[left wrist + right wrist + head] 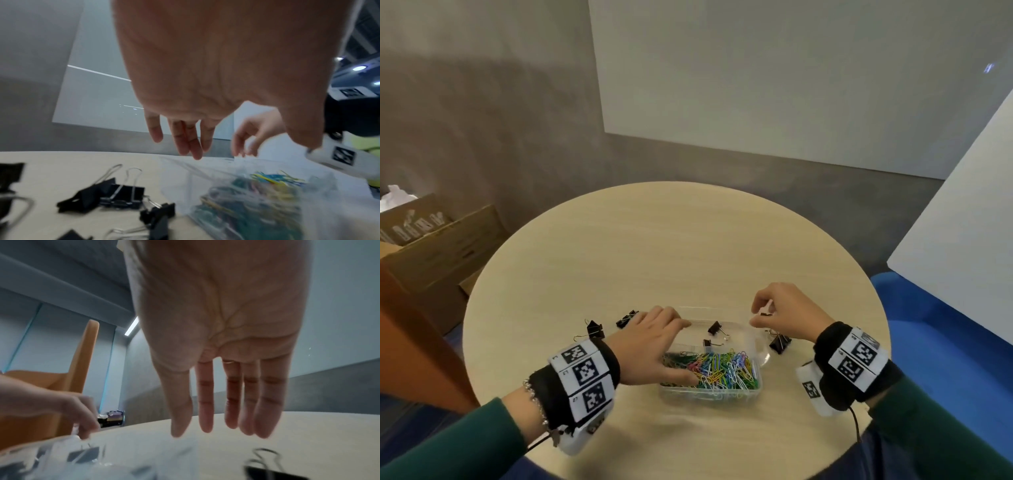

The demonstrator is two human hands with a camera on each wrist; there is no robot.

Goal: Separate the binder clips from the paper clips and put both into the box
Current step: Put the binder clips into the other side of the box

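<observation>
A clear plastic box point(709, 394) sits on the round table point(654, 246). Its near part holds a heap of coloured paper clips point(719, 371); its far part holds two black binder clips point(714, 328). My left hand point(674, 349) lies over the box's left side, fingers point(185, 142) straight by the far rim, thumb on the paper clips. My right hand point(758, 312) hovers over the far right corner, fingers point(246, 402) hanging straight and empty. Beside the box lie more binder clips: on the left point(595, 330), point(123, 194) and on the right point(779, 342), point(267, 470).
Cardboard boxes point(431, 246) and an orange chair point(414, 342) stand off the table's left edge. A blue seat point(928, 325) and a white panel point(962, 222) are at the right. The table's far half is bare wood.
</observation>
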